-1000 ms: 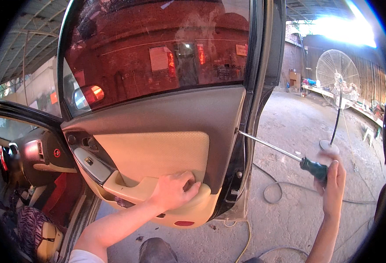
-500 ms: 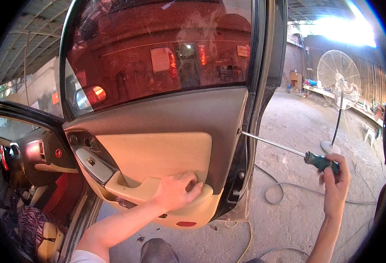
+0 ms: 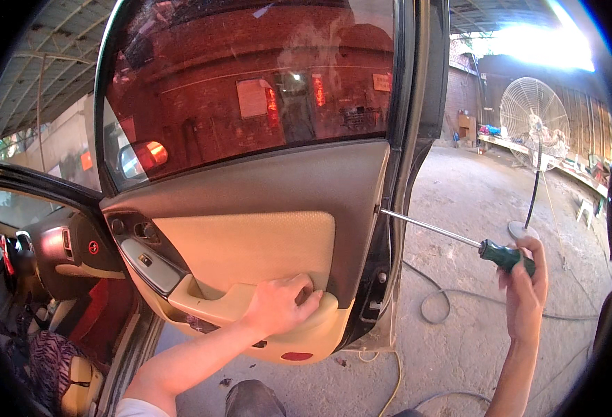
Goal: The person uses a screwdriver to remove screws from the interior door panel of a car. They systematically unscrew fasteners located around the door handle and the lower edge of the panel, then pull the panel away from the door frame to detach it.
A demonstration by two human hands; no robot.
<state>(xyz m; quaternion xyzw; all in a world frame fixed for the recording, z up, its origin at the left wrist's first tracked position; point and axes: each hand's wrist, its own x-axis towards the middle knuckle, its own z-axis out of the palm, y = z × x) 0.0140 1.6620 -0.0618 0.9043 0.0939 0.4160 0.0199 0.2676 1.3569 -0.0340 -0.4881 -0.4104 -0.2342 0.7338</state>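
Note:
A long screwdriver (image 3: 506,256) with a dark green handle is in my right hand (image 3: 527,281), fingers wrapped round its butt end. Its steel shaft (image 3: 431,227) slants up to the left, and the tip meets the rear edge of the car door panel (image 3: 361,201), where a small dark spot shows. My left hand (image 3: 282,304) rests on the rear end of the beige armrest (image 3: 212,304). Its fingers are curled with thumb and forefinger close together; whether something small is in them is hidden.
The door stands open, its window (image 3: 250,83) above the panel. Dark hose (image 3: 434,306) and a yellow cable (image 3: 398,389) lie on the concrete floor. A tall fan (image 3: 534,121) stands at the far right, by a cluttered bench (image 3: 570,167). The car seat (image 3: 77,386) is at lower left.
The screwdriver handle and my right hand have shifted slightly, with the fingers placed a little differently on the handle. The tip stays at the door edge. My left hand has not moved.

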